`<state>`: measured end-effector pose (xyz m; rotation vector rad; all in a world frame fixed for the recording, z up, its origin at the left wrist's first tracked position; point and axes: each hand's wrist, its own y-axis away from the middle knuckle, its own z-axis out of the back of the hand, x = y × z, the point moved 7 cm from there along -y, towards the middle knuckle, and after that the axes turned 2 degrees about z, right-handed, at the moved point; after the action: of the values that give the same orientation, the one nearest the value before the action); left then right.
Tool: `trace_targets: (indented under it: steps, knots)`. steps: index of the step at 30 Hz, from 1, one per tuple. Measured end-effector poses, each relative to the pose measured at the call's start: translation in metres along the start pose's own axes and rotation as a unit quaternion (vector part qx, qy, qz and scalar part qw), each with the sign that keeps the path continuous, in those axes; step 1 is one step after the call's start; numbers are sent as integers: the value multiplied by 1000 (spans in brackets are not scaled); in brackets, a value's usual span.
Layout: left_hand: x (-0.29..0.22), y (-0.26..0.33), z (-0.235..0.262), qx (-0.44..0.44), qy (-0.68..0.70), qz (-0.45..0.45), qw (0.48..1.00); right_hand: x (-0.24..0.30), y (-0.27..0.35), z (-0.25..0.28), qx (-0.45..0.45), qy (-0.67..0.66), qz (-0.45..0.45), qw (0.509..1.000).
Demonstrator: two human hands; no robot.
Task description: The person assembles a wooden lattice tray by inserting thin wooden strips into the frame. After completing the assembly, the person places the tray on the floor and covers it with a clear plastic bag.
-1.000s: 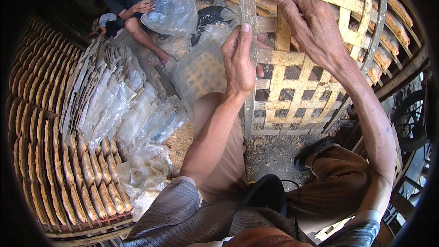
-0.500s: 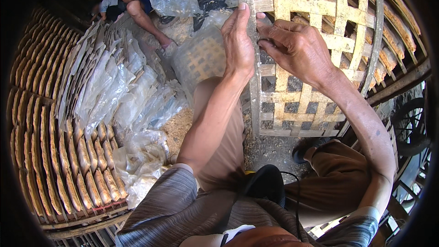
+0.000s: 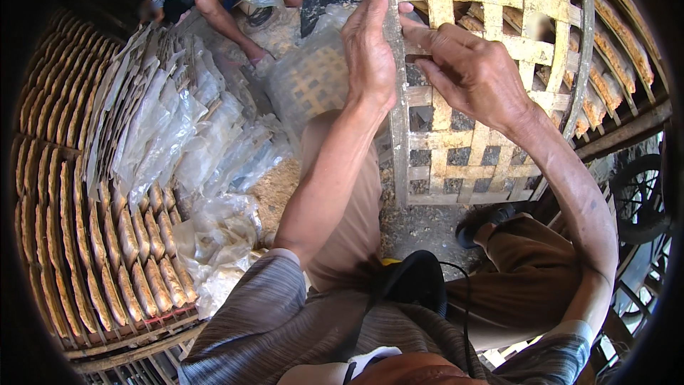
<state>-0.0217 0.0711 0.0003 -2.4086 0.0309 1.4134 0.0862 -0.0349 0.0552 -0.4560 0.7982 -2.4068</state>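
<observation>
A pale woven bamboo tray (image 3: 491, 11) with an open lattice and flat wooden edge strips stands upright before me. My left hand (image 3: 369, 53) is closed on its left edge strip, thumb lying along the wood and most fingers hidden behind. Just to the right, my right hand (image 3: 470, 75) is at the lattice beside that same strip. Its fingers are bent and drawn together; whatever they pinch is too small and shadowed to name.
Racks of thin brownish slabs (image 3: 132, 242) fill the left, and more slabs (image 3: 605, 50) stand behind the tray. Clear plastic sheets (image 3: 164, 121) lie heaped beside crumbs (image 3: 278, 189). A seated person (image 3: 214, 0) handles plastic at the back. A black wheel (image 3: 638, 196) is at right.
My right hand has shifted slightly right, its thumb moving away from the edge strip. My left hand keeps its hold, slightly higher in view. The other person's plastic has moved back, uncovering more dark cloth.
</observation>
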Motion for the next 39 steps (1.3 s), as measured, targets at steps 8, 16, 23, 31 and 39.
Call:
trace_targets:
  steps: [8,16,23,31,39]
  knots:
    - [-10,7,-3,7,-7,18,1000,6,13,-11,19,-48,-9,999]
    - [-6,11,-4,-16,2,28,999,2,20,-29,10,-78,-122,989]
    - [-5,10,-13,2,-57,-54,997,-9,20,-31,49,-149,-206,966]
    - [-6,6,-6,-5,-50,1,999,-15,19,-18,-3,-215,-184,959]
    - [-5,-7,20,-25,46,45,998,6,43,34,0,133,-1,991]
